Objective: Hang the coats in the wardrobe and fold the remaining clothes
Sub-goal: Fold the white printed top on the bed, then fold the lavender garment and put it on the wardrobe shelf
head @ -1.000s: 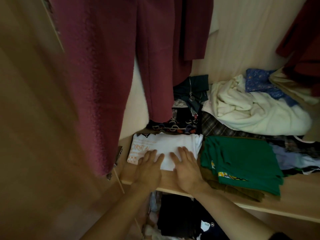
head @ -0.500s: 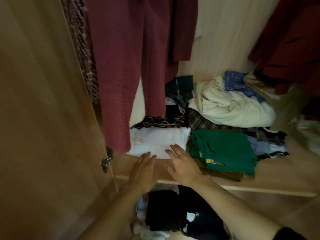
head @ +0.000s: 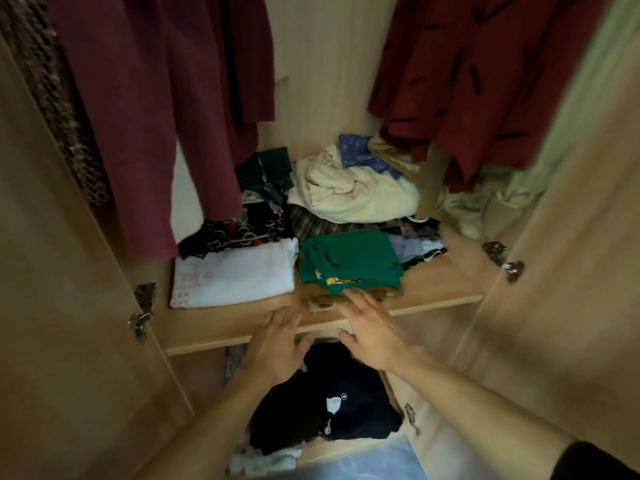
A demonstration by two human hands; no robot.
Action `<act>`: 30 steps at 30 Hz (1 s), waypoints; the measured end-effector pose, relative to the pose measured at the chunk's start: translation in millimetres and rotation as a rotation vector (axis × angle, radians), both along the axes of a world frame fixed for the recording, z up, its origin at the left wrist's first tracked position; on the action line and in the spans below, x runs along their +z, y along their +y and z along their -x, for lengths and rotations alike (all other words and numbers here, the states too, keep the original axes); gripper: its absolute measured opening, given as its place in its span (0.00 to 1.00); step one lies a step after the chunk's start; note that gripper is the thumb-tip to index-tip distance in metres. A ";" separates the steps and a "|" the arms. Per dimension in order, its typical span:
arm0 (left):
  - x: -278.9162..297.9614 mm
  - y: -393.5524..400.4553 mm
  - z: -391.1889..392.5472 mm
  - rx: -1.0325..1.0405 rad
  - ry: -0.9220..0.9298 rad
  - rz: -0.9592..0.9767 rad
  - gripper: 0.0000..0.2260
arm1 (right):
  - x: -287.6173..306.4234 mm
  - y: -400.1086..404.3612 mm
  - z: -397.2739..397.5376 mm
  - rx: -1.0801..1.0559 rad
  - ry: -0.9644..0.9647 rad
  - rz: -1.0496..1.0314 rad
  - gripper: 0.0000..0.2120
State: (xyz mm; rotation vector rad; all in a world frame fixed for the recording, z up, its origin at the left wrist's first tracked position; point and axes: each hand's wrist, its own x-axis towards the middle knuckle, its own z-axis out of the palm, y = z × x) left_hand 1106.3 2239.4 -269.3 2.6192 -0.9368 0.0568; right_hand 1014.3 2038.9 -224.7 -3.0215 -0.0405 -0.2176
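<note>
- The folded white cotton shirt [head: 233, 275] lies flat on the pale wooden wardrobe shelf [head: 433, 289], just beside a folded green shirt [head: 349, 259].
- The left hand [head: 277, 341] hovers at the shelf edge, fingers straight, holding nothing.
- The right hand [head: 372, 327] has its fingers spread wide, empty, fingertips near the green shirt.
- A maroon wool coat [head: 156, 109] hangs above.

Both hands hover flat over the shelf [head: 433, 289] edge, left hand [head: 277, 344] and right hand [head: 372, 332] (fingers spread). A folded white shirt [head: 235, 275] lies at ten o'clock from them, a green shirt [head: 349, 259] at twelve.
</note>
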 end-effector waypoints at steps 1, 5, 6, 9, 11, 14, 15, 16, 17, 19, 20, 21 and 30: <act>0.0 -2.6 7.1 -0.007 0.007 -0.022 0.24 | -0.6 -5.4 13.3 -0.019 0.003 -0.006 0.28; 0.9 -7.1 38.9 0.029 0.065 -0.152 0.24 | -7.0 -28.1 76.3 -0.080 0.015 -0.012 0.27; 2.1 -7.5 48.8 0.050 0.096 -0.165 0.24 | -8.0 -34.1 92.9 -0.098 0.020 -0.014 0.27; 8.2 -11.0 89.5 0.137 0.200 -0.124 0.22 | -12.5 -49.0 145.1 -0.121 0.016 -0.005 0.27; 15.5 -17.8 125.1 0.150 0.209 -0.091 0.19 | -17.5 -52.7 180.2 -0.120 0.024 -0.014 0.27; 28.9 -31.6 183.2 0.103 0.157 -0.085 0.15 | -25.2 -53.6 233.4 -0.134 0.025 -0.031 0.28; 33.7 -35.7 201.5 0.089 0.147 -0.084 0.14 | -26.5 -53.0 251.7 -0.147 0.023 -0.056 0.28; 37.6 -39.2 220.2 0.074 0.145 -0.100 0.15 | -27.0 -51.7 271.3 -0.167 0.026 -0.084 0.28; 41.0 -42.6 237.2 0.052 0.140 -0.122 0.16 | -27.2 -50.4 290.7 -0.191 0.029 -0.105 0.28; 46.7 -51.3 266.0 -0.018 0.097 -0.162 0.18 | -26.2 -50.3 328.4 -0.235 0.035 -0.113 0.27; 49.4 -56.8 279.1 -0.051 0.065 -0.174 0.18 | -24.5 -51.7 345.5 -0.253 0.038 -0.103 0.26; 51.5 -62.5 291.8 -0.084 0.035 -0.174 0.18 | -22.9 -53.4 361.5 -0.276 0.037 -0.095 0.25; 35.7 -114.4 381.9 -0.459 0.035 -0.152 0.22 | -0.1 -48.8 519.0 -0.682 0.046 -0.063 0.27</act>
